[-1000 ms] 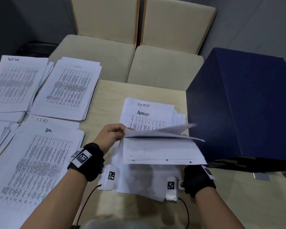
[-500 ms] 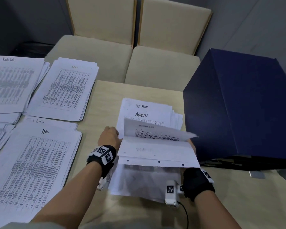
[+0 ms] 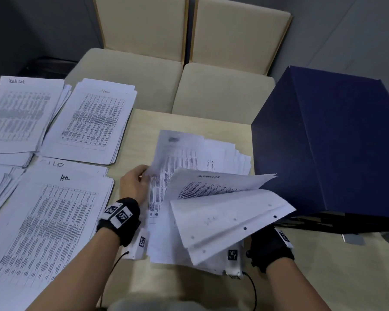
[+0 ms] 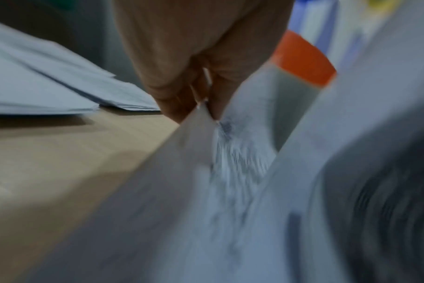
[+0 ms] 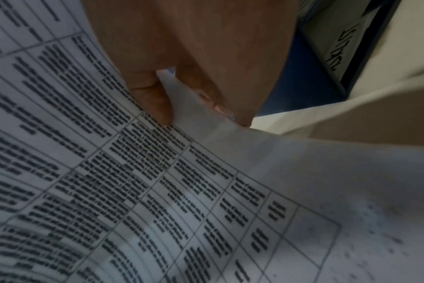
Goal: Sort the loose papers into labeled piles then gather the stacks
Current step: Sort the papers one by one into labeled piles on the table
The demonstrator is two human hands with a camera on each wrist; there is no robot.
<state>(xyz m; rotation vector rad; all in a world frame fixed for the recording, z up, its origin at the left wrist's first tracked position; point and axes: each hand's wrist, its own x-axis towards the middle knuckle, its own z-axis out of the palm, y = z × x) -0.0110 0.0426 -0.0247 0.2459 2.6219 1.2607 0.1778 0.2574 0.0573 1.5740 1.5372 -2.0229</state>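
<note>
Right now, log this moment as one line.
left hand: pinches single sheet | right hand: grips lifted sheaf | Hr pile: flat

Both forearms are bare, no sleeves. Each wrist wears a black strap (image 3: 121, 217) with white square tags printed in black coded patterns; the right strap (image 3: 271, 250) carries one tag on its outer side. A small white camera block (image 3: 140, 243) with its own coded tag hangs under the left wrist, another (image 3: 233, 260) beside the right. Thin black cables (image 3: 252, 288) trail from both blocks
</note>
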